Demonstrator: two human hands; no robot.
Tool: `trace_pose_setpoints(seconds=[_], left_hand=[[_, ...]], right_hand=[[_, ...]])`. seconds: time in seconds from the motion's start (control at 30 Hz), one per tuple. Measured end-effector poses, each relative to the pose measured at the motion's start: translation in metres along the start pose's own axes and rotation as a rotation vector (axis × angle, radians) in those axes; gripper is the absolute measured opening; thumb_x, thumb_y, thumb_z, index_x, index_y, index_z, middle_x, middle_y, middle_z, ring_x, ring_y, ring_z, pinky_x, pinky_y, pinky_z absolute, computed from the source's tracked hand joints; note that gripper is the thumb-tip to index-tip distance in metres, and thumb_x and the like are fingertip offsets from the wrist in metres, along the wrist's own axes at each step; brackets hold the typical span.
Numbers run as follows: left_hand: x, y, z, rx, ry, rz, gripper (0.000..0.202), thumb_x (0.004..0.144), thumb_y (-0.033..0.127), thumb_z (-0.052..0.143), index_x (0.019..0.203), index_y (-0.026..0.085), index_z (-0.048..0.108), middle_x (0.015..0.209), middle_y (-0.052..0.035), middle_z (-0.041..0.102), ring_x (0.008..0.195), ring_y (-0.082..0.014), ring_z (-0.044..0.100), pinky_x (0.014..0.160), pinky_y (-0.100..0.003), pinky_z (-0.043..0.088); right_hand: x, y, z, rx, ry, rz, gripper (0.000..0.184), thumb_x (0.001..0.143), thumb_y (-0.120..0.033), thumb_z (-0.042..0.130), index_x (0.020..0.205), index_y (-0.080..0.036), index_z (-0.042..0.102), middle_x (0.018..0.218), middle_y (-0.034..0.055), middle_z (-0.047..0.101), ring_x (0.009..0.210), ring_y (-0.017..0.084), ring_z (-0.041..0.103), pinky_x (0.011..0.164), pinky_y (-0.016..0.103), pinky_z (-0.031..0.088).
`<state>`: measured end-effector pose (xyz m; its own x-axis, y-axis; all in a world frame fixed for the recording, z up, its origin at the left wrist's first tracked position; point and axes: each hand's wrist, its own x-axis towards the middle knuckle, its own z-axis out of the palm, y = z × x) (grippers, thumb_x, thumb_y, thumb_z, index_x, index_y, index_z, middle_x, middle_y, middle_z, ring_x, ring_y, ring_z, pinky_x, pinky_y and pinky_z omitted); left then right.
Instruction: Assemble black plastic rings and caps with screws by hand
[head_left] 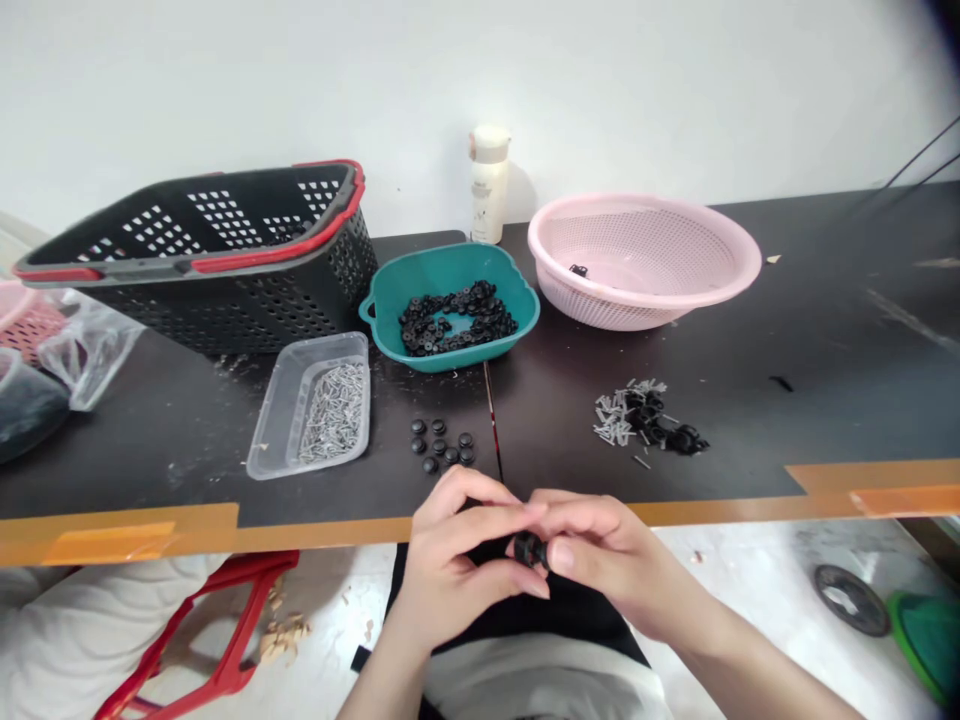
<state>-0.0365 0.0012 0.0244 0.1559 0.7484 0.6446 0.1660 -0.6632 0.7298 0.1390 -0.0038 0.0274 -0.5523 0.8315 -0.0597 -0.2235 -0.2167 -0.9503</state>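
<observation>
My left hand (457,560) and my right hand (600,555) meet just below the table's front edge, fingers pinched together on one small black round part (529,549) held between them. Several loose black round parts (442,446) lie on the dark table (825,380) right above my hands. A pile of small metal pins mixed with black parts (646,418) lies to the right. A teal bowl (450,275) holds many black round parts. A clear plastic tray (289,400) holds metal pins.
A black basket with red handles (225,250) stands at the back left. A pink colander (645,255) with one black part sits at the back right, a white bottle (489,185) by the wall. Plastic bags lie at the far left. A red frame (217,640) is on the floor.
</observation>
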Motion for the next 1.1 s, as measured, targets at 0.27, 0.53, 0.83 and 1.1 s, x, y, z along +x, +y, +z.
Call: trace_pose_setpoints(seconds=[0.27, 0.53, 0.83, 1.1], left_hand=[[0.002, 0.0, -0.004, 0.101, 0.008, 0.095, 0.025, 0.069, 0.03, 0.082, 0.088, 0.017, 0.073, 0.074, 0.003, 0.069, 0.068, -0.01, 0.062, 0.077, -0.029, 0.048], [-0.001, 0.003, -0.003, 0.093, -0.025, 0.092, 0.027, 0.069, 0.038, 0.079, 0.085, 0.017, 0.073, 0.067, 0.0036, 0.066, 0.063, -0.0099, 0.063, 0.078, -0.03, 0.05], [0.001, 0.007, -0.002, 0.051, -0.003, 0.039, 0.027, 0.068, 0.041, 0.079, 0.083, 0.019, 0.075, 0.066, 0.0036, 0.068, 0.062, -0.0086, 0.064, 0.085, -0.029, 0.05], [-0.002, 0.005, -0.005, 0.107, -0.027, 0.081, 0.025, 0.07, 0.036, 0.08, 0.088, 0.019, 0.075, 0.07, 0.0031, 0.069, 0.064, -0.0097, 0.066, 0.085, -0.03, 0.052]], right_hand=[[-0.003, 0.007, 0.005, 0.055, 0.025, -0.05, 0.021, 0.091, -0.036, 0.063, 0.082, -0.022, 0.075, 0.08, -0.0006, 0.06, 0.074, 0.009, 0.054, 0.07, 0.021, 0.042], [0.004, 0.012, -0.004, 0.035, -0.071, -0.126, 0.022, 0.085, -0.039, 0.07, 0.085, -0.019, 0.078, 0.073, 0.0002, 0.061, 0.063, 0.008, 0.052, 0.061, 0.02, 0.044], [0.003, -0.002, -0.003, -0.042, -0.099, -0.117, 0.026, 0.088, -0.036, 0.066, 0.076, -0.016, 0.077, 0.067, 0.0004, 0.061, 0.058, 0.008, 0.05, 0.059, 0.019, 0.044], [0.0, 0.002, 0.001, -0.131, -0.038, -0.154, 0.026, 0.09, -0.036, 0.063, 0.078, -0.017, 0.075, 0.071, 0.0007, 0.057, 0.06, 0.01, 0.047, 0.058, 0.022, 0.04]])
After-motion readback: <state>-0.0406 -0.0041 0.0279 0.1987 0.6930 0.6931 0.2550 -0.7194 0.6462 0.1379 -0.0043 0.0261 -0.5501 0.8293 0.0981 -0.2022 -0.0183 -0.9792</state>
